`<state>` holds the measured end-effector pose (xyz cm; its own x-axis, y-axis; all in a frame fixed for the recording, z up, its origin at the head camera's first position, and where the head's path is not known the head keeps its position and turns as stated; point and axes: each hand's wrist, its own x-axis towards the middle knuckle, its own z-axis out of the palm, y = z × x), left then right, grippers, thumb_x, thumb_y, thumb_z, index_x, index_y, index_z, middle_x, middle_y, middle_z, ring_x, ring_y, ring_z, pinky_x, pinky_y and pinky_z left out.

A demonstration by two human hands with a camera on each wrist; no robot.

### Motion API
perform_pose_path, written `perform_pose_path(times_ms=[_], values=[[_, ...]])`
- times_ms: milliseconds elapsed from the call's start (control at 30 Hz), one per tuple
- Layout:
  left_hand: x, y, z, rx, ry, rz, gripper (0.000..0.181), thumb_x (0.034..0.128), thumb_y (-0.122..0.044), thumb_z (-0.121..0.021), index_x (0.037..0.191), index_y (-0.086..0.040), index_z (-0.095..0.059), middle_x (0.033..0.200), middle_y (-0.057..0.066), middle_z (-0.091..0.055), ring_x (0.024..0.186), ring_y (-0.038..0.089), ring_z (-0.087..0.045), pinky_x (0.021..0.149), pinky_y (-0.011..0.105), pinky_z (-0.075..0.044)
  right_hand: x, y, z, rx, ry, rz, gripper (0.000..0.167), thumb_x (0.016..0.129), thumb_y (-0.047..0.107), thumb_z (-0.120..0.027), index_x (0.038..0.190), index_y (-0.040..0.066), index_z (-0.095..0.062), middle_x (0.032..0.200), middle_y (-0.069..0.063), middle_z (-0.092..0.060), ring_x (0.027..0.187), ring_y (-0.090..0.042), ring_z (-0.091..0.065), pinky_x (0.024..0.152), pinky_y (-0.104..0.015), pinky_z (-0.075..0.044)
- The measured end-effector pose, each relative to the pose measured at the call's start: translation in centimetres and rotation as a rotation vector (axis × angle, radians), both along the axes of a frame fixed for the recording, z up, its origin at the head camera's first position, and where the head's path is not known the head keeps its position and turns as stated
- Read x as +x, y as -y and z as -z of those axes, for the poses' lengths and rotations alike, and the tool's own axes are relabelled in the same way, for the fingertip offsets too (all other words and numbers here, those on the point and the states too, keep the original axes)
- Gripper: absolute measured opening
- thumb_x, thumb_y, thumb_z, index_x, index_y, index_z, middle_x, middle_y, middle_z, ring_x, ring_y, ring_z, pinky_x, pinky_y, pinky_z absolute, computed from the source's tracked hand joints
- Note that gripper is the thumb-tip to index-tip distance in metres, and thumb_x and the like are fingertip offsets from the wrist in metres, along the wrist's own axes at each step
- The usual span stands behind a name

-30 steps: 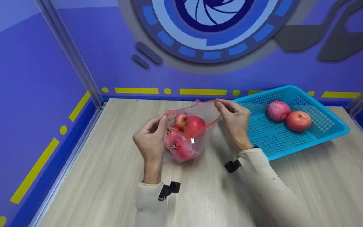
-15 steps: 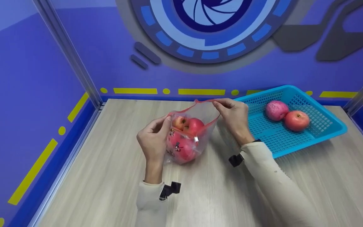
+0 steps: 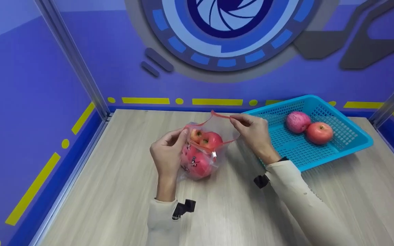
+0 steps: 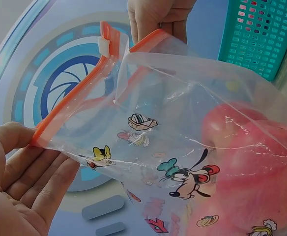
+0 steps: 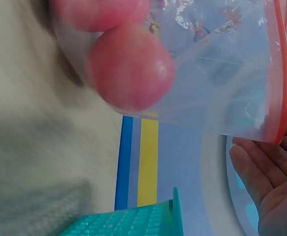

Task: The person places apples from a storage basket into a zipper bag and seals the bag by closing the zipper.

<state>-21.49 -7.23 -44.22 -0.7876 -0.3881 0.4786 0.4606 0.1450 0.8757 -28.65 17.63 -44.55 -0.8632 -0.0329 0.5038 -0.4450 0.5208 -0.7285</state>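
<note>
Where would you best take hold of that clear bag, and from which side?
Probably pinch the red rim at opposite ends, coming in from left and right: the clear bag is thin at its mouth, while apples bulge it below.

1. Hands are counted as 2: 1 left hand (image 3: 167, 152) and 1 right hand (image 3: 254, 133).
2. The clear bag (image 4: 183, 105) is counted as 1, with 1 white slider (image 4: 104, 47).
3. At least 3 bagged apples (image 3: 200, 166) can be counted; the exact total is obscured by overlap.
4. The blue basket (image 3: 333, 158) is counted as 1.
5. In it, 2 apples are found: 1 pink apple (image 3: 298, 122) and 1 orange-red apple (image 3: 319, 133).
6. Sleeves are counted as 2: 1 left sleeve (image 3: 164, 218), 1 right sleeve (image 3: 306, 201).
</note>
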Motion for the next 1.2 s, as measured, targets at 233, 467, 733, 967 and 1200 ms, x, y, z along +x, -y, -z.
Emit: perform_pose_path(times_ms=[233, 467, 733, 967, 1200], values=[[0.1, -0.1, 0.1, -0.011, -0.002, 0.021, 0.013, 0.0923, -0.013, -0.086, 0.099, -0.002, -0.084, 0.091, 0.003, -0.08, 0.079, 0.019, -0.074, 0.07, 0.025, -0.058, 0.7, -1.0, 0.1, 0.049, 0.029, -0.037, 0.025, 0.098, 0.016, -0.08, 0.12, 0.005, -0.081, 0.11, -0.007, -0.079, 0.096, -0.019, -0.075, 0.083, -0.036, -0.063], [0.1, -0.3, 0.1, -0.011, -0.007, 0.024, 0.011, 0.0925, -0.012, -0.085, 0.099, -0.002, -0.084, 0.091, 0.005, -0.08, 0.078, 0.019, -0.073, 0.068, 0.023, -0.058, 0.8, -2.9, -0.3, 0.065, 0.007, -0.035, 0.027, 0.097, 0.014, -0.08, 0.122, 0.005, -0.08, 0.113, -0.008, -0.079, 0.099, -0.022, -0.076, 0.086, -0.036, -0.062], [0.1, -0.4, 0.2, 0.009, -0.008, 0.038, 0.01, 0.093, -0.01, -0.084, 0.099, -0.002, -0.084, 0.09, 0.006, -0.08, 0.077, 0.021, -0.073, 0.068, 0.024, -0.058, 0.8, -5.7, -0.7, 0.061, 0.031, -0.023, 0.036, 0.1, 0.025, -0.077, 0.131, 0.006, -0.075, 0.121, -0.006, -0.077, 0.106, -0.021, -0.075, 0.087, -0.016, -0.055], [0.1, -0.4, 0.3, 0.01, -0.015, 0.045, 0.011, 0.0923, -0.011, -0.085, 0.099, -0.002, -0.084, 0.089, 0.004, -0.08, 0.077, 0.02, -0.073, 0.067, 0.024, -0.058, 0.8, -7.7, -0.6, 0.078, 0.062, 0.002, 0.046, 0.1, 0.028, -0.078, 0.139, 0.006, -0.069, 0.133, -0.01, -0.072, 0.119, -0.027, -0.07, 0.097, -0.035, -0.056], [0.1, -0.5, 0.3, 0.003, -0.021, 0.049, 0.011, 0.0935, -0.012, -0.084, 0.099, -0.002, -0.084, 0.089, 0.005, -0.08, 0.077, 0.019, -0.073, 0.068, 0.024, -0.059, 1.0, -10.2, -0.7, 0.083, 0.049, 0.026, 0.046, 0.101, 0.028, -0.076, 0.139, 0.004, -0.069, 0.135, -0.012, -0.071, 0.122, -0.03, -0.069, 0.097, -0.023, -0.054]])
